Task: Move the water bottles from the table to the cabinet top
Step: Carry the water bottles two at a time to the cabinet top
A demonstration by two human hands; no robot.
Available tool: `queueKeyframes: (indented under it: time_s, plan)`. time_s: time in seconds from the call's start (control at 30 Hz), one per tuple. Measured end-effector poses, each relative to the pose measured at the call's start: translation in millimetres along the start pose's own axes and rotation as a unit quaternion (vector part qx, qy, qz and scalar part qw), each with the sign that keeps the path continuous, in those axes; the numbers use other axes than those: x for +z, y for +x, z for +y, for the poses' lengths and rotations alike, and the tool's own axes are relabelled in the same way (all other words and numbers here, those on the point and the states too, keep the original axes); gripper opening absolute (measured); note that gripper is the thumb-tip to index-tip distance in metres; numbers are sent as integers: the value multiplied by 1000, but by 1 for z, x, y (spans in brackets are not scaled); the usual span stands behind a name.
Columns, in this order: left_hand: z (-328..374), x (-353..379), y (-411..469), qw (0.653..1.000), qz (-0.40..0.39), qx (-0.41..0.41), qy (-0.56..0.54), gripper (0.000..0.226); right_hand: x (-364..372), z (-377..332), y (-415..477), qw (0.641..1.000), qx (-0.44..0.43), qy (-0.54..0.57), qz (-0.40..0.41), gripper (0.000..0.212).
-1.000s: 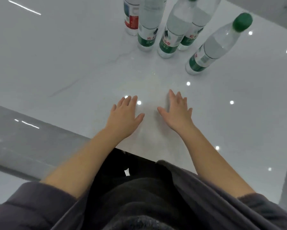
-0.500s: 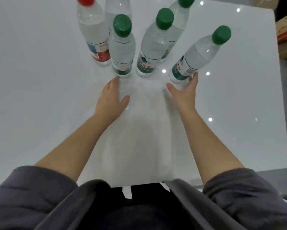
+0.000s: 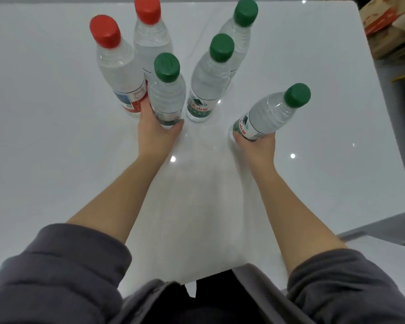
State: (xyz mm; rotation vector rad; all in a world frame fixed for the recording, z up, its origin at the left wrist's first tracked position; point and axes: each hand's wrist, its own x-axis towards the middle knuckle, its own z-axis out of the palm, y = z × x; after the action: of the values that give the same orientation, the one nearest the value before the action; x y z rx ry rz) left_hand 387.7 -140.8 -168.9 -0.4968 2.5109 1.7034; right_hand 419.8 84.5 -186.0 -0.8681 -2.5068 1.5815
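Note:
Several clear water bottles stand on a glossy white table (image 3: 56, 160). My left hand (image 3: 156, 134) wraps the base of the near green-capped bottle (image 3: 167, 94). My right hand (image 3: 255, 146) grips the base of the rightmost green-capped bottle (image 3: 270, 115). Between them stands another green-capped bottle (image 3: 209, 78), with a further green-capped one (image 3: 240, 36) behind it. Two red-capped bottles (image 3: 119, 64) (image 3: 151, 38) stand at the back left. The cabinet top is not in view.
A cardboard box (image 3: 388, 26) sits beyond the table's right edge. The table's right rim (image 3: 388, 136) drops to a grey floor. My dark grey sleeves fill the bottom of the view.
Both hands slid forward from the table's near part to the bottles. Each has closed around the base of a green-capped bottle. My head has moved forward over the table.

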Motion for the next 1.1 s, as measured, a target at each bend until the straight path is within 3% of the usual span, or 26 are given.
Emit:
queueKeyframes:
  time_s: [0.13,0.27,0.47,0.67,0.93,1.1]
  plan:
    - [-4,2,4,1000,9,1,3,74,-3,10,-36,1000,10,3,10,34]
    - [-9,0,-8,996,-34,39,68,72,-5,20,-62,999,40,24,-3,22]
    - [-30,-4,-47,984,-133,29,118,72,-9,36,-83,997,47,37,-40,34]
    - [-33,10,-103,965,-204,45,158,48,-26,63,-111,995,54,40,-77,54]
    - [-30,58,-196,930,-283,100,211,33,-119,119,-194,995,86,40,-41,53]
    - [-28,118,-287,886,-390,132,214,32,-193,172,-273,988,126,77,54,22]
